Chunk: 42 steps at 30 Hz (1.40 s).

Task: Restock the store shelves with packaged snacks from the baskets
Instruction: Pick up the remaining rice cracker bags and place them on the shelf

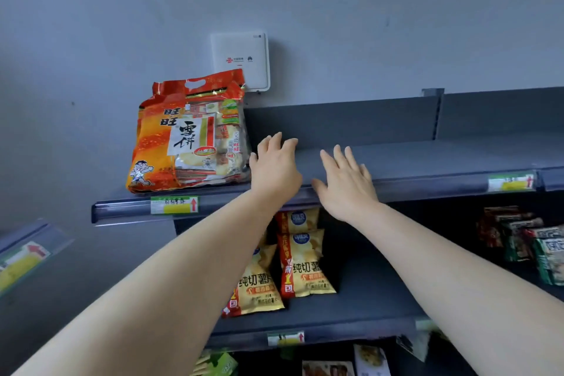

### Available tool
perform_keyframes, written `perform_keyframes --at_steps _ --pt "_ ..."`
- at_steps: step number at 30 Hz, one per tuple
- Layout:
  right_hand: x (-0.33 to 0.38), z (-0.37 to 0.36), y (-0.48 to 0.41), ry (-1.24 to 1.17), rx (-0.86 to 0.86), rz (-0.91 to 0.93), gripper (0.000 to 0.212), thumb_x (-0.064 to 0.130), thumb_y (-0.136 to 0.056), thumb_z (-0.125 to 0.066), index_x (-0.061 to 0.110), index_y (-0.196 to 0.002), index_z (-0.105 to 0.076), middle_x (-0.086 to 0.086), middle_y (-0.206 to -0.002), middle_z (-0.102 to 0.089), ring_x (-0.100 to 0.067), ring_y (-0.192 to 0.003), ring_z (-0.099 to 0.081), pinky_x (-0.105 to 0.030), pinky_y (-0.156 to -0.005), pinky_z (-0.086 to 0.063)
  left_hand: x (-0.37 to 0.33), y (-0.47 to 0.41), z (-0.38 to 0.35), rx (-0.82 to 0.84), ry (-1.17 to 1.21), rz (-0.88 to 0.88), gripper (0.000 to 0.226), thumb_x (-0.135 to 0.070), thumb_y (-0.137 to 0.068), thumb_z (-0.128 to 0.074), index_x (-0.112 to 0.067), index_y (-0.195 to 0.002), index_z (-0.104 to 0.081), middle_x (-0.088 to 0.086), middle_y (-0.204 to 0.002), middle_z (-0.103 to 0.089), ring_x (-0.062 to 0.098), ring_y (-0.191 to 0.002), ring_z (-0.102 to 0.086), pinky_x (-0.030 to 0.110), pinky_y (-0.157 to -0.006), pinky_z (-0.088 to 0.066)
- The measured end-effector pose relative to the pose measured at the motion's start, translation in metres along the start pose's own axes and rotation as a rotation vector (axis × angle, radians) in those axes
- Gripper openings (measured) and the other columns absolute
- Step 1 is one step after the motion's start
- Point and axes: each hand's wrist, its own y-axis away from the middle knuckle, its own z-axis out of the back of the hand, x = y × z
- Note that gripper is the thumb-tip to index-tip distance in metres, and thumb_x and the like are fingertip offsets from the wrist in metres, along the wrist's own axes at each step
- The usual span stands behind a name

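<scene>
Reaching over the top shelf with both hands, neither holding anything.
Top shelf: grey, running from left of centre to the right edge. A large orange rice cracker bag stands upright at its left end, partly covering a white wall box. Left hand lies just right of the bag, palm down, fingers straight and close together, thumb side at the bag's lower right corner; contact cannot be confirmed. Right hand is near it, over the shelf's front lip, fingers straight and spread. Lower shelf: yellow chip packets stand beneath the hands. Green price label sits on the rail below the bag.
</scene>
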Motion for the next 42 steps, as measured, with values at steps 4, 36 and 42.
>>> perform_keyframes --at_steps 4,36,42 --pt "-0.085 0.027 0.056 0.083 0.081 -0.127 0.063 0.043 -0.102 -0.036 0.02 -0.155 -0.009 -0.006 -0.163 0.002 -0.025 -0.15 0.009 -0.05 -0.12 -0.008 -0.071 0.032 -0.032 0.194 -0.142 -0.058 0.059 -0.013 -0.094 -0.048 -0.019 -0.15 -0.031 0.01 -0.164 -0.006 0.03 -0.151 0.003 0.058 -0.12 -0.006" --pt "-0.558 0.078 0.366 0.118 0.595 -0.881 0.052 0.019 -0.096 -0.052 0.01 -0.145 -0.039 -0.015 -0.151 -0.035 -0.029 -0.142 -0.028 -0.04 -0.114 -0.03 -0.506 0.193 -0.33 1.029 -0.027 -0.568 0.058 -0.036 -0.1 -0.047 -0.018 -0.151 -0.028 0.011 -0.153 -0.035 0.035 -0.141 -0.025 0.055 -0.114 -0.026" --pt "-0.607 0.042 0.359 0.041 0.677 -0.903 0.048 0.034 -0.095 -0.052 0.013 -0.138 -0.048 -0.011 -0.144 -0.045 -0.028 -0.134 -0.04 -0.037 -0.11 -0.036 -0.522 0.189 -0.402 1.112 0.041 -0.428 0.041 -0.022 -0.1 -0.041 -0.009 -0.14 -0.038 0.015 -0.135 -0.051 0.035 -0.127 -0.044 0.044 -0.097 -0.042"
